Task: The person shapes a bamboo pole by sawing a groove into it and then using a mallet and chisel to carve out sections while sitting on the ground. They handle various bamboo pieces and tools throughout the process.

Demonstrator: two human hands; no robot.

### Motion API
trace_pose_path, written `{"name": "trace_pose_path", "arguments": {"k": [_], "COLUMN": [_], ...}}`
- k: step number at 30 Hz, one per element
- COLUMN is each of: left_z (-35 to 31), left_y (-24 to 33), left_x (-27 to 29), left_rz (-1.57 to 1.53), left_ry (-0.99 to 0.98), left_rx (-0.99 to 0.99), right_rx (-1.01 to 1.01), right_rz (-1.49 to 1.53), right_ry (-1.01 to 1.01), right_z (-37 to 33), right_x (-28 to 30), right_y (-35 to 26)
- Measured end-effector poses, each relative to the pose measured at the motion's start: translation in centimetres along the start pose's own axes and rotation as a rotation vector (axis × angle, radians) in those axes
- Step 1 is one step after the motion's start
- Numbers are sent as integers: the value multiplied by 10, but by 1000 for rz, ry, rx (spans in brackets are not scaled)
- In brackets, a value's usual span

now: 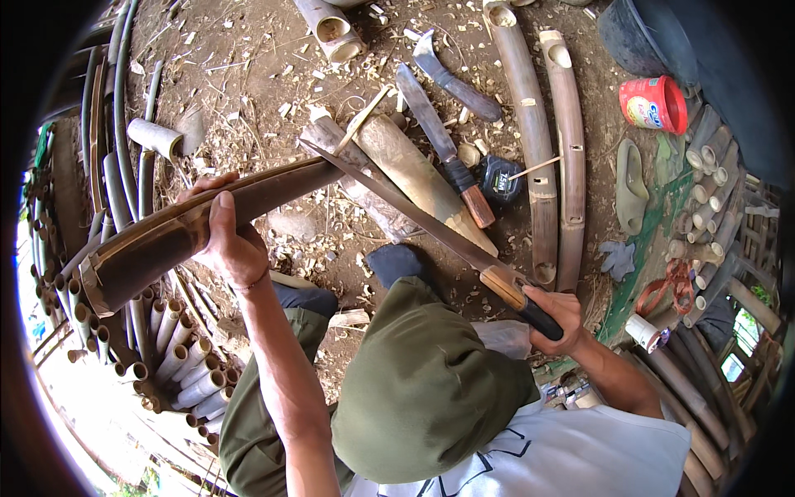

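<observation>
My left hand (232, 247) is wrapped round a thick, dark bamboo piece (157, 253) that slants from lower left up toward the middle. In my right hand (556, 321) is the handle of a handsaw (437, 230). Its long blade points up and left, crossing near the bamboo's far end; whether the teeth touch it I cannot tell. Pale bamboo logs (407, 166) lie on the ground behind the blade. Beyond them rest a machete (425, 112) and a knife with a curved blade (454, 79). A small dark container (500, 179) stands next to the machete's handle.
Two long bamboo lengths with cut holes, one (527, 108) beside the other (569, 132), lie to the right. Further right are a red tub (654, 104) and a green sandal (631, 186). Bamboo tubes (195, 364) are piled at left. Wood chips litter the dirt floor.
</observation>
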State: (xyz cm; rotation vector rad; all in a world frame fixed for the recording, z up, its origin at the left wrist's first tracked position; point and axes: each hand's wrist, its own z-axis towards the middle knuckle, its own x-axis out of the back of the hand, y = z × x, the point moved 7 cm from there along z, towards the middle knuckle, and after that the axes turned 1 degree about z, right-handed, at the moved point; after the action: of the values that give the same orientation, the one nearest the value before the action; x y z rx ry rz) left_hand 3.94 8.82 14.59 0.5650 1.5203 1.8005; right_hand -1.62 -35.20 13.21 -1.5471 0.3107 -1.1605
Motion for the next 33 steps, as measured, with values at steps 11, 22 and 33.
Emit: {"name": "trace_pose_path", "arguments": {"k": [11, 22, 33], "left_z": [1, -102, -25], "left_y": [-19, -104, -227], "left_x": [31, 136, 96], "left_rz": [-97, -295, 133], "left_ry": [227, 644, 327], "left_rx": [173, 738, 856], "right_rx": [22, -414, -815], "right_rz": [213, -634, -713], "right_ry": [303, 613, 17], "right_z": [79, -100, -168], "right_x": [-28, 113, 68], "right_y": [-5, 92, 180]}}
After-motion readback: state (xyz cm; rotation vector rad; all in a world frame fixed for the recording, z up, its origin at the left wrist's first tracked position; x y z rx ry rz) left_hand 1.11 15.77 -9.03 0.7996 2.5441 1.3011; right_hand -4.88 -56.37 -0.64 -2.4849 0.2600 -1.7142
